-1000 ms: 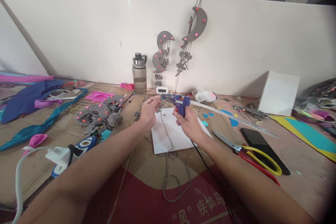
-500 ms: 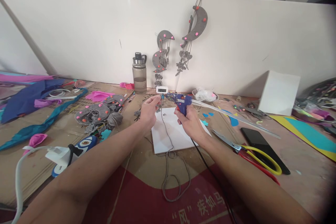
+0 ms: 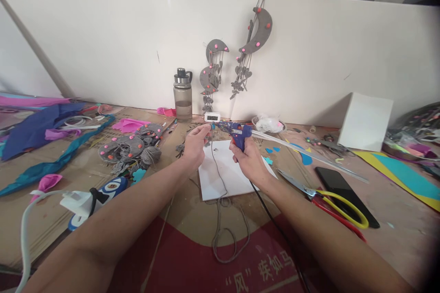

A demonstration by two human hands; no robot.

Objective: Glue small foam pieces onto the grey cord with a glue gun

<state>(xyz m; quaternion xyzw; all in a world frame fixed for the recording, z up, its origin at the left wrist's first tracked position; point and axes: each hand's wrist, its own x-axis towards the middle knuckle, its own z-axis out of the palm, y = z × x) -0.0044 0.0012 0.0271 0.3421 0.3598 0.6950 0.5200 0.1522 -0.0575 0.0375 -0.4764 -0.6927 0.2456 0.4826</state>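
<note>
In the head view, the glue gun [image 3: 240, 131] is blue, its front section mottled and dirty, with a long clear rod [image 3: 309, 151] out of its back and a black cord [image 3: 270, 215] below its handle. It is above the far part of a white board [image 3: 210, 181] on the bench [image 3: 395, 201]. The nozzle points left at the fingers opposite; the barrel's long axis runs roughly sideways, the rod slanting right and nearer the viewer.

The right hand's [image 3: 250, 158] grip is closed around the handle, hiding much of it. The left hand's [image 3: 195, 146] grip is pinched, thumb to fingers, on a small blue piece [image 3: 213, 125], partly covered, with grey yarn [image 3: 216, 160] hanging beneath and looping nearer the viewer.

Behind are a white timer [image 3: 212, 117] and a bottle [image 3: 183, 100]; scissors [image 3: 311, 192] lie against a phone [image 3: 332, 178] at right, beside the right forearm.
</note>
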